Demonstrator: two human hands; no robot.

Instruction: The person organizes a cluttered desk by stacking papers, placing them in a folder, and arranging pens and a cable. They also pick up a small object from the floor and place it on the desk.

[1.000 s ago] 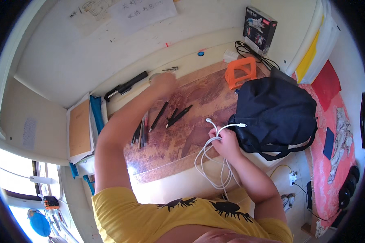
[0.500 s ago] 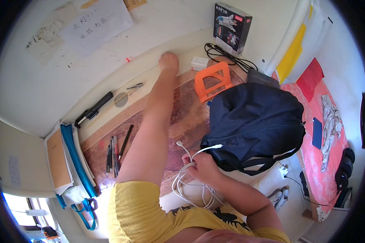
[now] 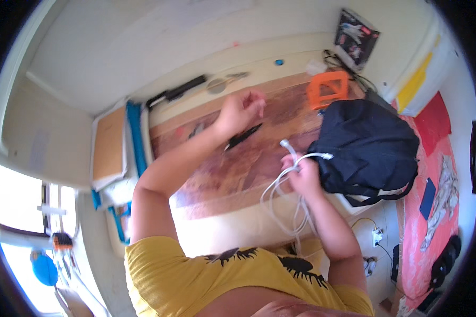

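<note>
My right hand (image 3: 304, 174) is closed round a looped white cable (image 3: 269, 193). Its two white plug ends stick up past the fingers, and the loops hang below the desk's front edge. Over the desk my left hand (image 3: 241, 112) is bare, its fingers loosely bent and apart, a little blurred. Just below it lies a black pen (image 3: 243, 136); my left forearm hides most of the other pens. To the right of my right hand sits a dark backpack (image 3: 367, 153). A small round blue thing (image 3: 278, 62) rests on the pale strip along the wall.
An orange stand (image 3: 328, 91) is behind the backpack, near a black picture box (image 3: 355, 39) and black cables. Folders and papers (image 3: 111, 145) stand at the left. A long black tool (image 3: 177, 91) lies along the wall. A bed with a pink cover (image 3: 439, 211) is at right.
My left hand has drawn back from the wall strip toward me, and the blue thing now shows there. My right hand keeps the cable. The view has turned left.
</note>
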